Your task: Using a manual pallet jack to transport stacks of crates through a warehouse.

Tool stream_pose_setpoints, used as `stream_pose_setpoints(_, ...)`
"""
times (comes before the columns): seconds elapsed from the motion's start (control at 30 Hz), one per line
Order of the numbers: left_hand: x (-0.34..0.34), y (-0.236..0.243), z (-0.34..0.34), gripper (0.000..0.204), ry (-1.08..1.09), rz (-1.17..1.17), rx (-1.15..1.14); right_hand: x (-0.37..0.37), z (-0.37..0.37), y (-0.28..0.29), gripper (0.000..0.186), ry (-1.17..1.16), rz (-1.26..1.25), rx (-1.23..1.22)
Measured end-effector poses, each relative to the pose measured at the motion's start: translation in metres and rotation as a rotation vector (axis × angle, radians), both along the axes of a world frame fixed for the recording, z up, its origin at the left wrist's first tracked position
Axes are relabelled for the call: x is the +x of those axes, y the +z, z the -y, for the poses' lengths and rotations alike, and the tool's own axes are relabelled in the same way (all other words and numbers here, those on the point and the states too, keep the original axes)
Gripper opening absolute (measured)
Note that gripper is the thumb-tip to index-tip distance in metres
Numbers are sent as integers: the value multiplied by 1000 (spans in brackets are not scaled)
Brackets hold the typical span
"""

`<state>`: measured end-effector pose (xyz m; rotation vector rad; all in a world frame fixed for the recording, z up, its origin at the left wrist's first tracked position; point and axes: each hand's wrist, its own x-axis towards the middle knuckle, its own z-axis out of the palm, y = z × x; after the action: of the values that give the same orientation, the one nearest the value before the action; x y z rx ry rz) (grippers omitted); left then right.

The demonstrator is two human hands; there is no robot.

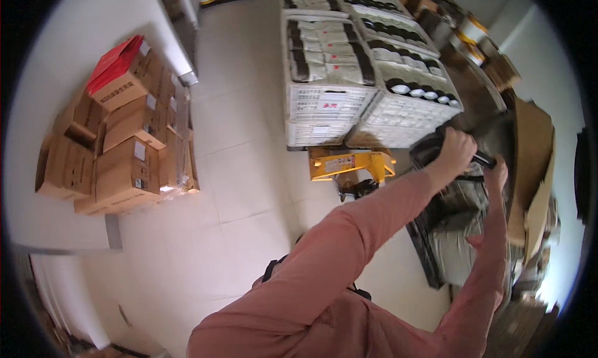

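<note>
Both my hands are closed on the black handle [483, 159] of a yellow pallet jack. My left hand [459, 148] is wrapped round one side of it, my right hand [496, 172] round the other. My arms, in pink sleeves, reach out to the right. The jack's yellow body [350, 165] sits low at the near end of a load, its wheels on the floor. White plastic crates [325, 102] are stacked there in two columns, filled with rows of white-and-dark packages [331, 51]. The forks are hidden under the load.
Brown cartons [128, 168] are stacked at the left, a red one [116, 65] on top. Close to my right arm stand grey wrapped bundles [458, 243] and a tall cardboard sheet [529, 165]. More boxes and yellow-and-white buckets [471, 31] line the right wall. Pale tiles [233, 143] cover the floor.
</note>
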<state>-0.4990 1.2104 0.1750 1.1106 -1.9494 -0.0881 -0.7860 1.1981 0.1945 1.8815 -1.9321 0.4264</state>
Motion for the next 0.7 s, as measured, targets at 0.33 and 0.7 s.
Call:
stream_pose_setpoints(0.33,-157,-15,196,15,33,230,-78,-109,150,13,40,-177,-103,239)
stream_pose_setpoints(0.7,-109,24,133,16,-58,193,-62,-54,65,59,33,-232,-60,208)
